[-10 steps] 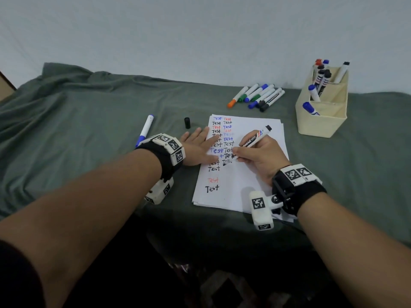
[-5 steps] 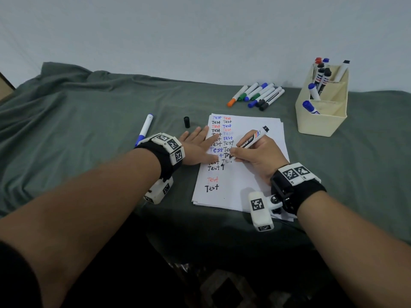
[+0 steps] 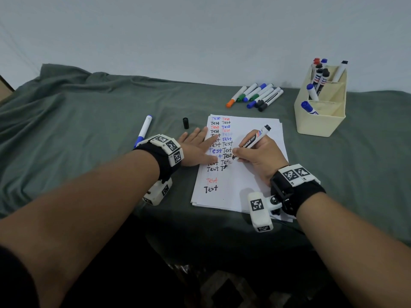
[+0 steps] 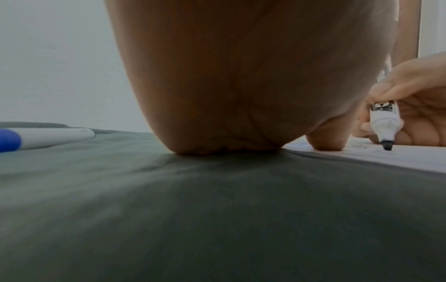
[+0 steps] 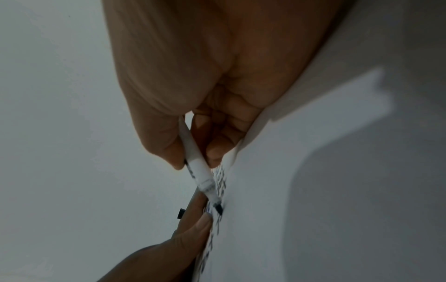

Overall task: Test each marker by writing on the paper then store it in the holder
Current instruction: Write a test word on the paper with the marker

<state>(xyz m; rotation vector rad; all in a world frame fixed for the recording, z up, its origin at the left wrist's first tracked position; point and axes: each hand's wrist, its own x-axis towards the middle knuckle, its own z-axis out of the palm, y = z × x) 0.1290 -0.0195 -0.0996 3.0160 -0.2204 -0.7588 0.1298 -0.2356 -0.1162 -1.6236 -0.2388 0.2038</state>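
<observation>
A: What lay around the paper (image 3: 249,178)?

B: A loose black cap (image 3: 185,123) stood just beyond the left hand (image 3: 195,150), and a blue-capped marker (image 3: 143,131) lay on the green cloth (image 3: 77,130) further left. A row of capped markers (image 3: 255,95) sat near the far edge, well apart from the cream holder (image 3: 320,121), which already had several markers standing in its compartments.

A: And the hands?

B: The left hand lay flat, fingers straight, pressing the paper's left edge and covering the starts of some written words. The right hand (image 3: 260,158) pinched the black marker (image 3: 251,142) between thumb and fingers, tip down at the end of the second column of "Test" words.

A: Was the tip touching the sheet?

B: It looked to be at the surface in the left wrist view; I couldn't tell for certain.

A: Anything hard to make out?

B: The right wrist view was blurred, the writing unreadable there. In the left wrist view the palm blocked most of the scene.
</observation>
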